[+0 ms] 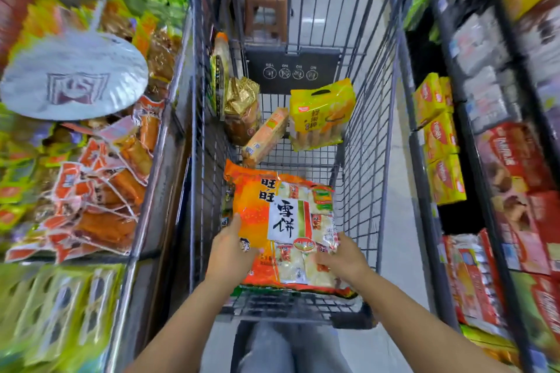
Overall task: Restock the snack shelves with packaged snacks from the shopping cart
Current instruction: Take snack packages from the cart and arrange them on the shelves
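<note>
Wire cart [366,118] walls hem the orange rice-cracker bag [281,221], pinched by both hands' fingers [235,221], yellow pack [321,113] beyond.

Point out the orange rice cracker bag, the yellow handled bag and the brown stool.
Orange bag [257,212]: head view, orange panel.
Yellow bag [321,113]: head view, front face.
Stool [266,3]: head view, seat and legs.

The big snack bag [285,230] is showing bright orange with a white label panel, black characters and a green stripe. Behind it in the grey wire cart [368,130], a yellow bag [321,113] is sitting next to a gold crinkly one [242,100]. Yellow boxes [441,136] with red ovals are lining the right shelf.
</note>
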Demonstrator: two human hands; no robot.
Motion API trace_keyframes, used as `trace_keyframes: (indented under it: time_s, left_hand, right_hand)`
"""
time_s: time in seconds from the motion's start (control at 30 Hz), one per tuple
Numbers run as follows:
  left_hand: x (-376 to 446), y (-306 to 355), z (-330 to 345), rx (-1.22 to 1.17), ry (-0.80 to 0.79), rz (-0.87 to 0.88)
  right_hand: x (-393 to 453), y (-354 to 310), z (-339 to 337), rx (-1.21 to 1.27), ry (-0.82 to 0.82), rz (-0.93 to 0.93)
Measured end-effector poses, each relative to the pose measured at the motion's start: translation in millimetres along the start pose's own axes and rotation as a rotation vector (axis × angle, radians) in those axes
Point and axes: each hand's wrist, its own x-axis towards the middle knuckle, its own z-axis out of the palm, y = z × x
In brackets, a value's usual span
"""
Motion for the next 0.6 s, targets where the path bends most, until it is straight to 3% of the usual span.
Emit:
trace_keyframes:
  time_s: [0.37, 0.6]
  left_hand:
    - [-65, 105, -95, -0.047, 0.224, 0.310]
    - [-113, 205, -144, -0.010, 0.391, 0.573]
  right_hand:
    - [-96, -84, -100, 0.069, 0.141, -0.375]
    - [-185, -129, -181, 0.167, 0.380, -0.643]
